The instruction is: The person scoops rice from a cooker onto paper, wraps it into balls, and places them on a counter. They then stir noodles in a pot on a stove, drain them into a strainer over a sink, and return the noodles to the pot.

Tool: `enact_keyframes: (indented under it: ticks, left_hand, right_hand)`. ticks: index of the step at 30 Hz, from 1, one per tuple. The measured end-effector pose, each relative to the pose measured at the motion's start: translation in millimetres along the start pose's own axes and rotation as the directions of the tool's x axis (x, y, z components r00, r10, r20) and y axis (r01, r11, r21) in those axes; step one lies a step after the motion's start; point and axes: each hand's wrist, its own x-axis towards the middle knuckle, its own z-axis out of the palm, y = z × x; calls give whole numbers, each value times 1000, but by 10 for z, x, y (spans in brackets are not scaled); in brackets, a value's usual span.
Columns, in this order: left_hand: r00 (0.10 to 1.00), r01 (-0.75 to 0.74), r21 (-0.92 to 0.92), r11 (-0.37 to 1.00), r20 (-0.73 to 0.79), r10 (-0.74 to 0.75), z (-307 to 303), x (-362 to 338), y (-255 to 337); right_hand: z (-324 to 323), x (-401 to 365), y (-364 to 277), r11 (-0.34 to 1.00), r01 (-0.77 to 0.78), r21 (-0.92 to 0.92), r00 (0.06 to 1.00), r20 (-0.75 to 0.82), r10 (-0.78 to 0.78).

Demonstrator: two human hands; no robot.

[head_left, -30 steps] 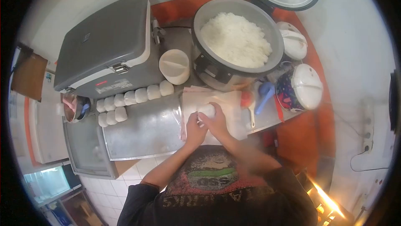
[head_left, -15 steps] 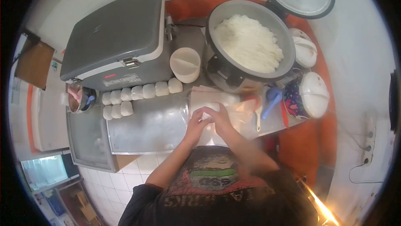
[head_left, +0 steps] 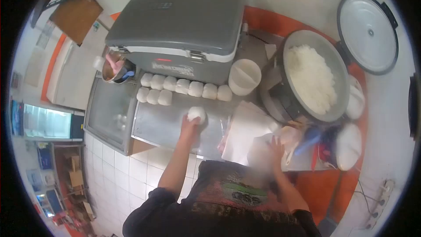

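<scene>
My left hand point(head_left: 190, 127) is closed around a white wrapped packet point(head_left: 196, 114), held over the metal tray point(head_left: 171, 123). The packet is rounded, its near side covered by my fingers. Over to the right, my right hand point(head_left: 276, 150) lies at the edge of a white sheet point(head_left: 258, 150), fingers apart; a blur covers part of this area. That sheet is beside a stack of pale wrapping paper point(head_left: 245, 125). Beyond my left hand, similar white packets point(head_left: 183, 86) stand in a long row, with a shorter row of several in front.
A large grey cooler box point(head_left: 175, 22) stands behind the packets, next to a white divided container point(head_left: 244, 77). An open rice cooker point(head_left: 337, 53) holds white rice point(head_left: 310, 81). A blue scoop point(head_left: 308, 140) and lidded pots point(head_left: 349, 147) are at the right.
My hands were together around a packet over the paper; now they are apart. The left has carried the packet left over the tray, and the right has moved to the sheets. The view has shifted.
</scene>
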Motion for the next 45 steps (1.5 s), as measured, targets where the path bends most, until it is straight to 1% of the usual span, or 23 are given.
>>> enact_keyframes:
  ticks: [2,4,7,11,14,17,19,20,21,22,23,24,25,27,28,30,33,36,37,38,41,42,45]
  left_hand:
    - [988,-69,172,983,-127,91,-238,268,98]
    - [955,-126,313,941,-217,200,-435,566,174]
    - [915,-190,333,924,-281,289,-701,1057,60]
    - [832,-339,4,941,-465,301,-393,929,35]
    - [783,-353,50,934,-531,324,-337,1020,-120]
    - [756,-383,212,899,-487,436,-276,916,-62]
    - [555,-187,676,713,-526,644,-30,709,-7]
    - [475,-45,836,546,-463,748,158,571,-24]
    - [581,-232,891,390,-195,790,328,396,-83]
    - [614,-436,867,242,90,784,471,176,-136]
    - [573,-630,769,110,363,735,589,-29,-174]
    - [652,-721,664,197,555,517,747,-239,-213]
    - [639,-766,563,310,720,272,926,-438,-274]
    - [339,-939,339,-55,941,11,1225,-681,-435]
    - [359,-930,357,-85,933,-14,1257,-718,-538]
    - [392,-913,379,-149,918,-65,1298,-734,-754]
    - [493,-866,426,-262,815,-305,1315,-587,-832]
    - [467,-878,410,-247,847,-253,1274,-492,-747]
    - [463,-879,413,-240,859,-218,1275,-532,-619]
    - [485,-853,467,-235,874,-22,1302,-628,-477]
    - [717,-679,733,38,652,246,1002,-541,-705]
    - [751,-648,752,118,606,263,1021,-647,-634]
    - [791,-601,783,159,555,257,926,-768,-678]
  right_hand:
    - [196,38,-112,990,34,-140,980,198,-6]
    - [495,149,-177,986,79,-144,987,153,-57]
    - [556,346,-439,995,37,-91,990,139,-24]
    - [602,488,-712,998,-39,-54,996,74,43]
    - [508,479,-796,996,-67,-54,995,73,70]
    - [415,450,-827,994,-65,-82,994,80,71]
    - [364,497,-806,996,-73,-45,991,110,77]
    - [489,493,-777,994,-92,-64,995,25,94]
    - [476,490,-748,995,-98,-19,995,7,98]
    - [441,536,-712,995,-97,26,995,-17,98]
    - [401,553,-632,993,-88,74,995,-42,91]
    - [378,519,-466,984,-128,125,978,-146,146]
    - [352,477,-240,972,-153,179,950,-245,194]
    - [219,442,203,901,-325,287,796,-432,424]
    - [117,446,435,813,-461,356,639,-503,582]
    - [-60,485,827,495,-866,74,234,-815,530]
    - [-546,432,1233,219,-912,347,5,-525,851]
    - [-562,326,1557,422,-841,339,268,-417,869]
    - [-488,300,1673,408,-850,332,266,-398,878]
    - [-331,269,1898,397,-858,326,266,-379,886]
    - [139,39,2455,523,-720,455,273,-507,818]
    - [72,8,2338,592,-632,500,266,-578,772]
    - [-669,-52,1378,503,-446,740,119,-508,853]
